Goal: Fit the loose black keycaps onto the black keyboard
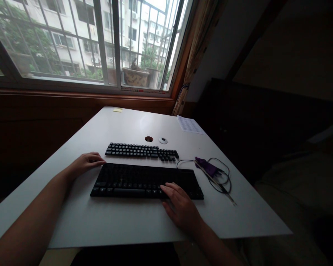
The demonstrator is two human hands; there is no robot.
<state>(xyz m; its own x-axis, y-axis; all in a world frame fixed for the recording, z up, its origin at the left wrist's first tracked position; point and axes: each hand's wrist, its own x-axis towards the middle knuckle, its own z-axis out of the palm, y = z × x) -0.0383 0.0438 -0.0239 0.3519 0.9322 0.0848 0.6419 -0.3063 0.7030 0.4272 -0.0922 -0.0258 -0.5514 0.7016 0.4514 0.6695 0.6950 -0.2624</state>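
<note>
A black keyboard [135,177] lies flat on the white table in front of me. Keycaps show along its front rows, while the back part looks dark and bare. My left hand [89,161] rests at its back left corner, fingers bent together and fingertips against the corner. Over the front right part lies my right hand [180,207], fingers stretched, with the fingertips on the keys and the thumb near the front edge. Behind the keyboard, loose black keycaps [133,150] are laid out in rows, with a smaller group of keycaps [168,154] beside them.
Right of the keyboard, a purple cloth or pouch [207,167], a coiled black cable [229,181] and a thin stick [219,186] lie together. Farther back are a round hole [149,139], its white cover [163,140], a printed sheet [190,124] and a yellow note [118,110].
</note>
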